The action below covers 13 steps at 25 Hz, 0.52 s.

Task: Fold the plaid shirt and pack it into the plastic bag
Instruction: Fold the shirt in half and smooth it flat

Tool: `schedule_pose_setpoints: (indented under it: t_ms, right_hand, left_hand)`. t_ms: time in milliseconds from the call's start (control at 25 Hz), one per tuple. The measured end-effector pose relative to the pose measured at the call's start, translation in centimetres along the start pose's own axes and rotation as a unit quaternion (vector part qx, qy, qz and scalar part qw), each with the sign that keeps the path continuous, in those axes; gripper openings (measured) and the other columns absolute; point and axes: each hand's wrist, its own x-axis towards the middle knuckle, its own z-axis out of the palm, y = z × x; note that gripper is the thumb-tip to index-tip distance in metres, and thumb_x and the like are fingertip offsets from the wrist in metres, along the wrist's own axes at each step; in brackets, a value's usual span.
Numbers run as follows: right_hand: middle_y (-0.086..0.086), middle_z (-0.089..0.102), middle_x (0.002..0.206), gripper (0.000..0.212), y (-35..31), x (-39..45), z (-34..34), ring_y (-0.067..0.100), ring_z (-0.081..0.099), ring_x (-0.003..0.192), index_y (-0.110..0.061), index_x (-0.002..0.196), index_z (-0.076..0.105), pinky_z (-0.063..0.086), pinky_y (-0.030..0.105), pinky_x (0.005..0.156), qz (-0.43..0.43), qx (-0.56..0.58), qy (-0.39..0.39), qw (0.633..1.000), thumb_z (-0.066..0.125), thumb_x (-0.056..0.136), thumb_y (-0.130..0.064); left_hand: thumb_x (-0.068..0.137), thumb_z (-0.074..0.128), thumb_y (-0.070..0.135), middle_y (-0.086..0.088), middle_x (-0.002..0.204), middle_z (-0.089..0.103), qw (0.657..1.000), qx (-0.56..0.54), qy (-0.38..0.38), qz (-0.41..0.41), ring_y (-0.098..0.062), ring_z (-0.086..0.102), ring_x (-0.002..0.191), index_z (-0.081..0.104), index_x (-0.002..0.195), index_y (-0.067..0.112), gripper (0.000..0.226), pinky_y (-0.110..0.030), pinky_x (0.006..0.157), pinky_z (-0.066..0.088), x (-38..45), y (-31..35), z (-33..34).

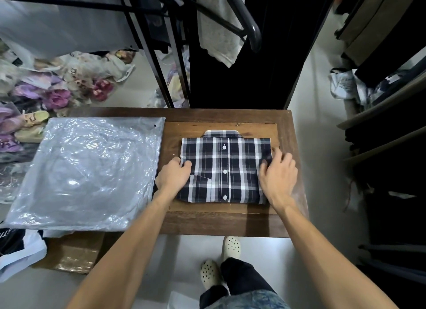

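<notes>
The plaid shirt (224, 170), navy and white, lies folded into a neat rectangle on the wooden table (230, 115), collar at the far side and button placket facing up. My left hand (174, 175) grips the shirt's left edge, thumb on top and fingers curled under. My right hand (277, 172) rests on the shirt's right edge, fingers bent over the fold. A clear plastic bag (85, 172) lies flat on the left part of the table, apart from the shirt.
A black clothes rack (161, 55) with hanging garments stands behind the table. Bagged items and shoes (46, 94) are piled on the floor at the left. Dark shelves (387, 124) line the right side. A cardboard box (71, 253) sits under the bag's near edge.
</notes>
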Motion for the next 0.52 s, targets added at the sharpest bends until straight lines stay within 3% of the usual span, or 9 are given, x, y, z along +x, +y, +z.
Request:
schedule_pose_setpoints:
  t_ms: [80,200,320,400,520]
  right_hand:
    - [0.021,0.051,0.146,0.05,-1.6,0.2,0.5,0.038,0.05,0.13,-0.02,0.149,0.049,0.043,0.051,0.104,-0.103,-0.014,-0.003,0.995,0.053,0.102,-0.037]
    - [0.007,0.019,0.172,0.057,-4.8,0.5,1.7,0.033,0.012,0.159,-0.039,0.159,0.034,0.012,0.06,0.126,-0.169,-0.018,-0.098,0.981,0.032,0.106,-0.059]
    - [0.001,-0.001,0.175,0.065,-5.6,0.5,3.4,0.034,-0.01,0.159,-0.046,0.162,0.019,-0.004,0.068,0.123,-0.157,-0.066,-0.16,0.972,0.013,0.102,-0.071]
    - [0.0,-0.005,0.174,0.068,-5.4,0.5,4.0,0.035,-0.015,0.158,-0.049,0.161,0.013,-0.006,0.071,0.121,-0.143,-0.093,-0.17,0.971,0.006,0.099,-0.075]
    - [-0.001,-0.008,0.174,0.069,-5.4,0.3,4.5,0.035,-0.018,0.158,-0.05,0.161,0.009,-0.006,0.073,0.119,-0.13,-0.109,-0.167,0.971,0.003,0.097,-0.076]
  left_hand:
    - [0.093,0.042,0.068,0.001,0.09,0.071,0.999,-0.044,0.015,-0.028,-0.026,0.066,0.092,0.053,0.107,0.02,0.052,-0.038,0.078,0.043,0.2,0.9,0.0]
    - [0.095,0.04,0.071,-0.003,0.102,0.072,0.995,-0.069,0.041,-0.061,-0.029,0.065,0.099,0.058,0.119,0.019,0.059,-0.039,0.08,0.044,1.0,2.3,0.2]
    - [0.105,0.038,0.054,-0.005,0.091,0.071,0.997,-0.033,0.068,0.002,-0.033,0.069,0.091,0.052,0.121,0.022,0.039,-0.039,0.072,0.046,1.4,2.2,0.9]
    - [0.108,0.035,0.048,-0.006,0.083,0.07,0.994,-0.023,0.095,0.055,-0.034,0.069,0.081,0.048,0.118,0.021,0.032,-0.038,0.067,0.044,1.3,1.9,1.3]
    - [0.109,0.034,0.046,-0.012,0.085,0.073,0.986,-0.012,0.142,0.085,-0.037,0.068,0.077,0.047,0.117,0.018,0.033,-0.038,0.063,0.041,1.2,1.5,2.2]
